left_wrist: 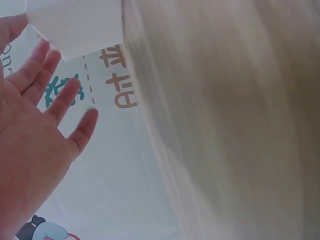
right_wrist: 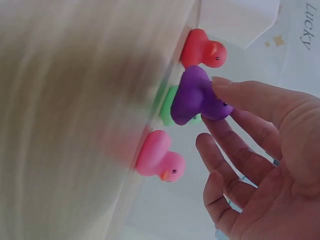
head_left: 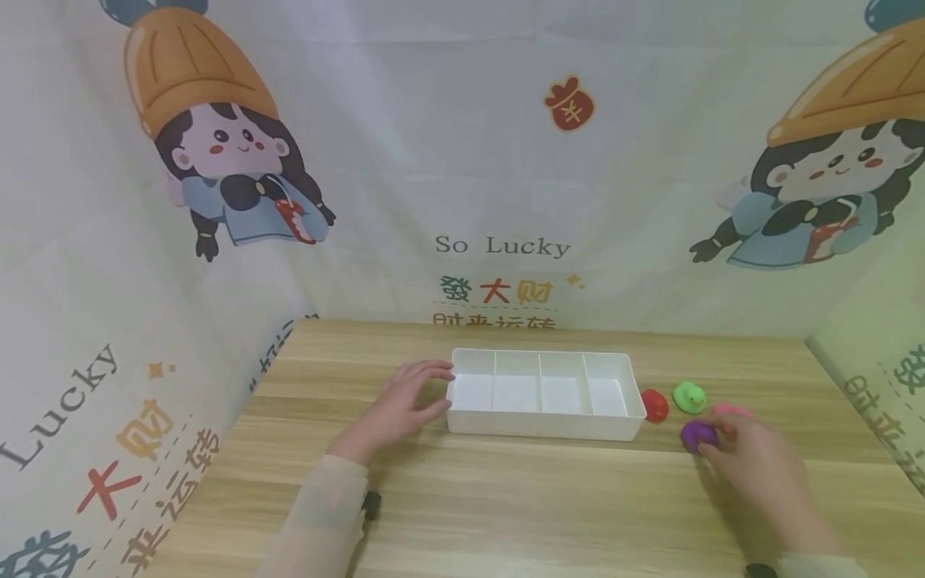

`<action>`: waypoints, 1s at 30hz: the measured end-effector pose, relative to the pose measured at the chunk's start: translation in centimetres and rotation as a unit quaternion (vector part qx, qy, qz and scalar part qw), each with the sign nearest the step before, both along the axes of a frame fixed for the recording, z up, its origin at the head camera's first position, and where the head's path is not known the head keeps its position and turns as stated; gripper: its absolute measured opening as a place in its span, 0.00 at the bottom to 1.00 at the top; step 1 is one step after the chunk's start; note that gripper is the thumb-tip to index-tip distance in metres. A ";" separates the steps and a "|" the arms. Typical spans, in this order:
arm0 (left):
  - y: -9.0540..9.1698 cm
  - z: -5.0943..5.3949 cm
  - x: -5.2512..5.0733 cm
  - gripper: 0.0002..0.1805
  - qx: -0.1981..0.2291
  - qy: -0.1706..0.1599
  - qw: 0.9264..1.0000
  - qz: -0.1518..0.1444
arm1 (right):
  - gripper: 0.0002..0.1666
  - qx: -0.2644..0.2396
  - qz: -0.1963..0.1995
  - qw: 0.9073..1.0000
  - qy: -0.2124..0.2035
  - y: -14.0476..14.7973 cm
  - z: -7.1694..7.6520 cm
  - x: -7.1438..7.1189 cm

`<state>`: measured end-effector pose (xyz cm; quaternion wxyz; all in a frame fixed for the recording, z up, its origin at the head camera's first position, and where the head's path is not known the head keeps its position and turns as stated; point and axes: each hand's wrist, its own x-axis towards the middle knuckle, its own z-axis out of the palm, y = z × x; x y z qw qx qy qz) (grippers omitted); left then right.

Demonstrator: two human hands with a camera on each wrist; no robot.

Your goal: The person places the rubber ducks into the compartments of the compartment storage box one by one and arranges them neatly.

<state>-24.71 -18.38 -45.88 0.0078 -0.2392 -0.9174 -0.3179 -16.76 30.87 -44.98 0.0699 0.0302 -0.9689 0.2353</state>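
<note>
Right hand (head_left: 768, 466): fingers pinched on purple duck (head_left: 695, 437) | duck: right of white tray (head_left: 545, 425), near pink duck (right_wrist: 154, 156) | left hand (head_left: 401, 405): fingers spread at tray's end | best lifted straight up (neighbours sit close)

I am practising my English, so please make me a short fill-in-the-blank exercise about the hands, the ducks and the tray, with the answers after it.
1. The right hand holds the ____ duck.
2. The left hand is at the ____ end of the tray.
3. The tray has ____ compartments.
4. Of the red duck, green duck and pink duck, the nearest to the tray is the ____ one.

Missing words: purple; left; four; red.
</note>
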 end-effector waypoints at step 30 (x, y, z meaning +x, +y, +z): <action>-0.4 -0.4 -0.1 0.25 0.010 -0.007 1.000 -0.008 | 0.21 -0.003 0.039 0.998 0.050 -3.8 3.9 -1.2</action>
